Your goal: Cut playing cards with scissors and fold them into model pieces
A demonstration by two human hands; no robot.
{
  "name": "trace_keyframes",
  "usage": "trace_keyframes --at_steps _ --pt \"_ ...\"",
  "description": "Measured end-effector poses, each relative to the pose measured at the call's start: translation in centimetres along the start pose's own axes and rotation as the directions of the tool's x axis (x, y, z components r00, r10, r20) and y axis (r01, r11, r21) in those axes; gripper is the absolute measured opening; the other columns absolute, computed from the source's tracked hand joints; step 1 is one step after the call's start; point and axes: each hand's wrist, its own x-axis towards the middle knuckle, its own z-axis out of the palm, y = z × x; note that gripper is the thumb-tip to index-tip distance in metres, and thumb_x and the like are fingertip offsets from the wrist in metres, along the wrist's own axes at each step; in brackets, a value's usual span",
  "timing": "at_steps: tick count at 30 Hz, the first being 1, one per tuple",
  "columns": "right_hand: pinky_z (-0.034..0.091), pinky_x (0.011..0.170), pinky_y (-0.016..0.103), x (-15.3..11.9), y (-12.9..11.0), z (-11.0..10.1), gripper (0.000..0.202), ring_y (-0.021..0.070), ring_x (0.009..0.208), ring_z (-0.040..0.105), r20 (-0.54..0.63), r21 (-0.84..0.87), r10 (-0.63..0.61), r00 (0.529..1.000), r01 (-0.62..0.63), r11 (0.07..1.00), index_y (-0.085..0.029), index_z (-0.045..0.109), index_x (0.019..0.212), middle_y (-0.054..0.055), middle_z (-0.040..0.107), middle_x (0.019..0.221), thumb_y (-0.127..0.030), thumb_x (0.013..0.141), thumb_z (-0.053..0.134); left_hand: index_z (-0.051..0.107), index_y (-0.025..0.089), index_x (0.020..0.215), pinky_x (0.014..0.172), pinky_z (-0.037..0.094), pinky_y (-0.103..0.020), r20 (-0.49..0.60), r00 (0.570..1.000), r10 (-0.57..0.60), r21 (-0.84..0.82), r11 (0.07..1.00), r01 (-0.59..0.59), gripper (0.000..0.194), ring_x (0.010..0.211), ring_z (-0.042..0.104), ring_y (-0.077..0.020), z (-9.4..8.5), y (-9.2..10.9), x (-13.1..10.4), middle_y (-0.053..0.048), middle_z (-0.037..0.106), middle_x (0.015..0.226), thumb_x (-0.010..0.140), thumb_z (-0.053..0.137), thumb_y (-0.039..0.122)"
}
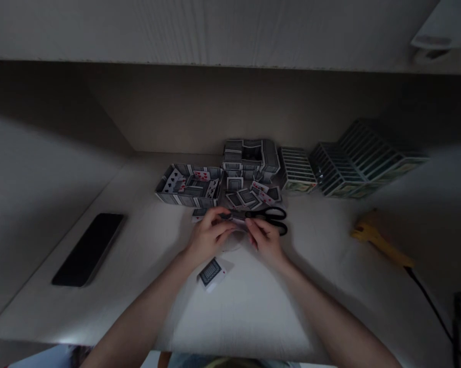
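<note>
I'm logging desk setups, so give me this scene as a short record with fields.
Left hand: fingertips at a pale piece, mostly hidden
Right hand: fingertips by the same piece, scissors just beyond
Nearer the person: patterned card
Beyond the hands: loose cards, open card-covered box
Far left: black phone
Far right: yellow tool, dark cord

No word, brand or number can be read anywhere; the only legible signs are card suits. Left of the frame's centre, the open box (188, 200) shows black clubs on the card (172, 181) along its left inner wall and red hearts on the card at the back (202, 176). Some loose cards (247, 197) near the centre bear red marks, too small to tell, as does the small card (210, 273) below centre
</note>
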Motion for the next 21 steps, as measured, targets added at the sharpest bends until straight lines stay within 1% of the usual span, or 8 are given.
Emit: trace_keyframes --at_steps 4,7,10,13,16,18,20,21 --pt "0.024 0.039 0.022 0.2 0.5 0.0 0.037 0.0076 0.041 0.034 -0.097 -0.102 -0.065 0.993 0.055 0.993 -0.019 0.046 0.054 -0.006 0.037 0.045 -0.047 0.078 0.052 0.064 0.022 0.087 0.074 0.049 -0.026 -0.015 1.000 0.018 -0.037 0.999 -0.019 0.016 0.081 0.055 -0.0100 0.0 0.1 0.2 -0.005 0.049 0.108 0.080 0.052 0.014" --pt "0.026 0.038 0.022 0.3 0.7 -0.1 0.038 0.0076 0.038 0.035 -0.152 -0.073 -0.043 0.987 0.032 0.997 -0.019 0.045 0.056 -0.006 0.040 0.044 -0.049 0.079 0.049 0.064 0.022 0.086 0.078 0.049 -0.028 -0.006 1.000 -0.019 -0.075 0.997 0.019 0.018 0.085 0.055 -0.0107 -0.1 0.0 0.2 -0.005 0.048 0.108 0.081 0.050 0.012" --pt "0.029 0.035 0.021 0.4 0.6 0.0 0.038 0.0075 0.034 0.038 -0.147 0.038 0.036 0.988 -0.031 0.999 -0.020 0.046 0.061 -0.006 0.044 0.044 -0.053 0.079 0.046 0.062 0.022 0.089 0.074 0.050 -0.028 0.028 0.987 -0.155 -0.098 0.983 0.157 0.013 0.093 0.055 -0.0158 -0.3 0.0 0.4 -0.006 0.051 0.107 0.077 0.057 0.022" --pt "0.034 0.036 0.021 0.5 0.6 0.1 0.037 0.0077 0.033 0.043 -0.134 0.110 0.060 0.989 -0.045 0.993 -0.020 0.047 0.065 -0.006 0.047 0.047 -0.054 0.078 0.048 0.060 0.022 0.095 0.065 0.050 -0.026 0.153 0.942 -0.299 -0.182 0.928 0.324 0.023 0.086 0.057 -0.0161 -0.3 0.2 0.6 -0.006 0.056 0.100 0.075 0.060 0.033" --pt "0.037 0.037 0.022 0.6 0.6 0.2 0.035 0.0087 0.034 0.045 -0.130 0.118 0.053 0.990 -0.038 0.992 -0.020 0.048 0.068 -0.006 0.048 0.047 -0.054 0.078 0.049 0.055 0.021 0.103 0.061 0.049 -0.024 0.231 0.882 -0.412 -0.353 0.809 0.470 0.030 0.073 0.059 -0.0130 0.1 0.6 0.8 -0.005 0.060 0.091 0.077 0.057 0.035" --pt "0.039 0.038 0.023 0.5 0.6 0.2 0.035 0.0099 0.035 0.047 -0.128 0.128 0.055 0.990 -0.039 0.991 -0.020 0.048 0.070 -0.005 0.050 0.046 -0.055 0.078 0.048 0.041 0.023 0.120 0.057 0.048 -0.024 0.264 0.833 -0.486 -0.511 0.662 0.548 0.050 0.068 0.059 -0.0122 0.5 0.9 0.7 -0.004 0.061 0.087 0.075 0.058 0.037" --pt "0.042 0.040 0.024 0.3 0.4 0.2 0.035 0.0113 0.036 0.050 -0.124 0.138 0.053 0.991 -0.035 0.990 -0.020 0.048 0.071 -0.004 0.053 0.047 -0.054 0.079 0.047 0.022 0.025 0.132 0.051 0.048 -0.023 0.362 0.783 -0.506 -0.630 0.486 0.606 0.070 0.063 0.060 -0.0120 0.7 1.0 0.5 -0.004 0.061 0.088 0.074 0.058 0.041" --pt "0.043 0.040 0.025 0.2 0.2 0.2 0.034 0.0118 0.036 0.051 -0.124 0.135 0.047 0.991 -0.030 0.990 -0.020 0.048 0.072 -0.003 0.055 0.048 -0.054 0.079 0.047 0.018 0.025 0.133 0.048 0.047 -0.023 0.426 0.761 -0.490 -0.656 0.412 0.633 0.074 0.060 0.060 -0.0120 0.8 1.1 0.4 -0.004 0.061 0.089 0.074 0.058 0.044"
